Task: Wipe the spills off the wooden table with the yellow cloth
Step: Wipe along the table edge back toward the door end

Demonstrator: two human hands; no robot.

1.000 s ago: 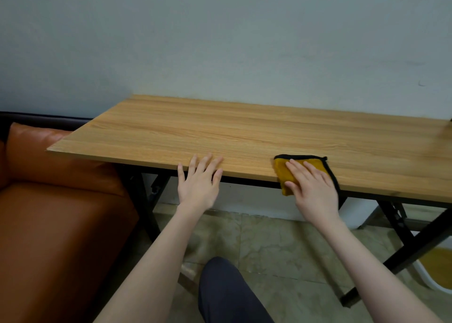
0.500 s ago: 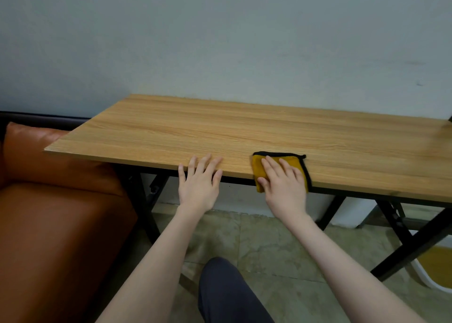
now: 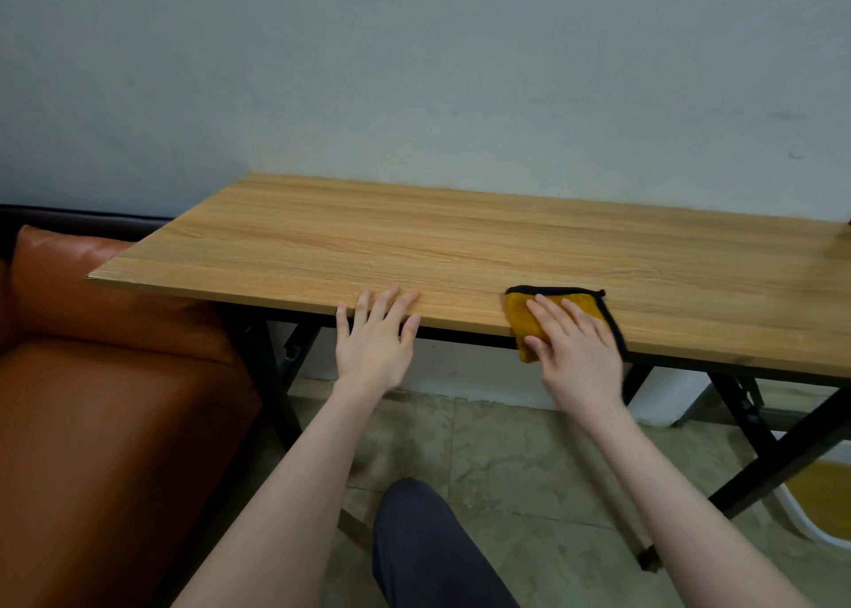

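A yellow cloth (image 3: 522, 319) with black trim lies folded at the front edge of the wooden table (image 3: 460, 243), part of it hanging over the edge. My right hand (image 3: 575, 354) presses flat on the cloth with straight fingers. My left hand (image 3: 375, 336) rests flat on the table's front edge, a little left of the cloth, fingers spread. I cannot make out any spill on the wood.
An orange leather sofa (image 3: 92, 400) stands at the left, partly under the table's end. Black folding legs (image 3: 746, 428) cross below the tabletop. A yellow and white seat (image 3: 824, 501) sits at the lower right. The wall runs right behind the table.
My right hand slid the cloth left along the front edge, then back to the right. My left hand has stayed in place.
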